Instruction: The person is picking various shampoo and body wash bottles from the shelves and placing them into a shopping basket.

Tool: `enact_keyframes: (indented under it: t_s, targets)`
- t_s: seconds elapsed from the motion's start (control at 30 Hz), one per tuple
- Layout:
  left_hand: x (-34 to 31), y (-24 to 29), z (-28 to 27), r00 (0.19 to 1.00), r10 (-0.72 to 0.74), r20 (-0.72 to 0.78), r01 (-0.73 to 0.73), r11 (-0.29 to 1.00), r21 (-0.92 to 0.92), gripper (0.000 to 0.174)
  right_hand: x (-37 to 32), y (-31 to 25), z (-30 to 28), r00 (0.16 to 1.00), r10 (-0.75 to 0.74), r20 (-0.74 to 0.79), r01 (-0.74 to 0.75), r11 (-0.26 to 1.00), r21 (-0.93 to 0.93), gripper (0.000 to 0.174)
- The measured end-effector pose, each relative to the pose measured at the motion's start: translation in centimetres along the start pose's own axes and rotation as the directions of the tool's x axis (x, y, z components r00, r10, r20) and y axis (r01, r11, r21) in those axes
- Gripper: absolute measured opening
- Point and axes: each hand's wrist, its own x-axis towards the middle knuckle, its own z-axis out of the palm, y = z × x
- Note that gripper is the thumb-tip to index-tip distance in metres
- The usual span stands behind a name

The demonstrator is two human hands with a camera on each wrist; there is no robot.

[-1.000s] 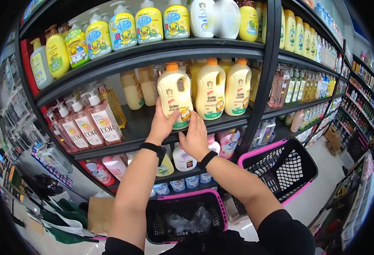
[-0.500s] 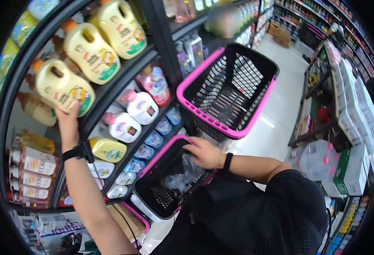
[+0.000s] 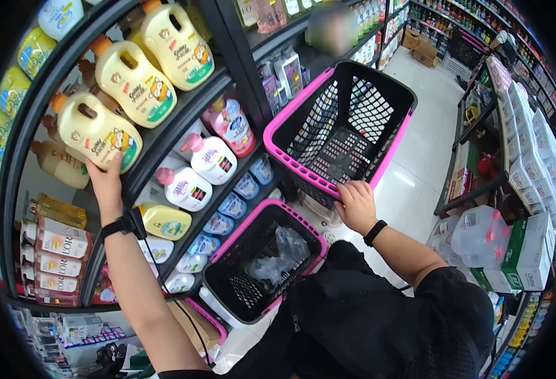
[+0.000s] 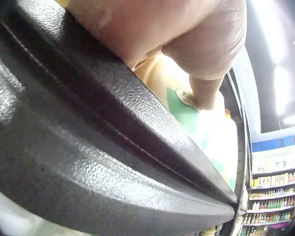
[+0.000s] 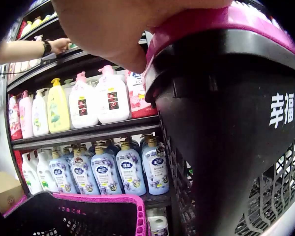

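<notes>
- Standing upright on the black shelf (image 3: 164, 136), the cream jug (image 3: 97, 132) is gripped at its lower front corner by the left hand (image 3: 104, 183). In the left wrist view a fingertip (image 4: 204, 91) is pressed on the jug's label.
- The jug's base is seen on the shelf board, so it has not yet been lifted clear.
- The pink rim of the upper basket (image 3: 297, 174) is clasped by the right hand (image 3: 355, 205), with the fingers curled over its near edge.
- Nothing is seen inside the upper basket. Only a crumpled clear bag (image 3: 278, 252) is seen in the lower basket (image 3: 252, 218) beneath it.
- The work is judged to be at an early point: one jug is held, none has been taken down, and no bottle has been laid in either basket.
</notes>
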Motion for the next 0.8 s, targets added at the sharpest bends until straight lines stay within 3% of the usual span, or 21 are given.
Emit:
enact_keyframes:
  t_s: [0.13, 0.2, 0.27, 0.3, 0.33, 0.4, 0.43, 0.5, 0.53, 0.6, 0.67, 0.73, 0.8]
  targets:
    - [-2.0, -0.8, 0.5, 0.955, 0.114, -0.272, -0.137, 0.988, -0.067, 0.067, -0.2, 0.2, -0.4, 1.0, -0.016, 0.002, 0.016, 1.0, 0.004, 0.045]
    - [-5.3, -1.1, 1.8, 0.883, 0.261, -0.39, -0.205, 0.962, 0.18, 0.064, -0.4, 0.6, -0.2, 0.999, -0.041, 0.014, 0.041, 0.999, 0.016, 0.047]
    - [-11.3, 0.8, 5.0, 0.917, 0.179, -0.357, -0.069, 0.951, 0.3, 0.064, -0.5, 0.6, -0.3, 0.999, -0.042, 0.005, 0.042, 0.999, 0.019, 0.047]
    - [-14.2, -0.6, 6.6, 0.916, 0.31, -0.254, -0.197, 0.901, 0.387, 0.065, -0.5, 0.7, -0.2, 0.999, -0.038, 0.012, 0.037, 0.999, 0.034, 0.047]
    - [-17.7, -1.3, 9.3, 0.946, 0.263, -0.192, -0.197, 0.932, 0.303, 0.064, -0.4, 0.7, -0.4, 0.999, -0.043, 0.011, 0.042, 0.998, 0.043, 0.047]
    - [-22.7, -1.7, 13.6, 0.969, 0.245, 0.017, -0.233, 0.897, 0.376, 0.047, -0.3, 0.6, -0.7, 0.999, -0.034, 0.007, 0.034, 0.998, 0.061, 0.047]
    - [-24.1, -0.3, 15.7, 0.974, 0.216, 0.071, -0.227, 0.918, 0.325, 0.041, -0.3, 0.6, -1.0, 0.999, -0.045, 0.011, 0.044, 0.995, 0.086, 0.046]
    - [-25.6, 2.0, 19.2, 0.969, 0.176, 0.173, -0.212, 0.953, 0.217, 0.033, -0.2, 1.0, -1.7, 0.998, -0.069, 0.016, 0.066, 0.99, 0.126, 0.046]
    - [-25.9, 2.9, 20.8, 0.962, 0.166, 0.217, -0.203, 0.966, 0.161, 0.031, -0.7, 2.0, -1.3, 0.991, -0.08, 0.107, 0.061, 0.984, 0.169, 0.046]
    - [-25.9, 4.3, 23.6, 0.938, 0.193, 0.288, -0.248, 0.954, 0.167, 0.032, -1.0, 3.3, -3.7, 0.98, -0.186, 0.071, 0.174, 0.973, 0.15, 0.049]
    - [-25.9, 6.2, 26.2, 0.92, 0.207, 0.334, -0.274, 0.947, 0.169, 0.038, -2.5, 6.0, -6.0, 0.993, -0.095, 0.066, 0.081, 0.98, 0.184, 0.057]
    - [-26.6, 8.1, 29.2, 0.909, 0.206, 0.362, -0.289, 0.938, 0.193, 0.046, -5.3, 10.5, -7.7, 0.996, 0.026, 0.089, -0.034, 0.995, 0.096, 0.061]
    - [-28.7, 8.1, 32.5, 0.907, 0.195, 0.374, -0.292, 0.931, 0.221, 0.049, -10.8, 16.8, -7.7, 0.956, 0.236, 0.174, -0.264, 0.951, 0.163, 0.064]
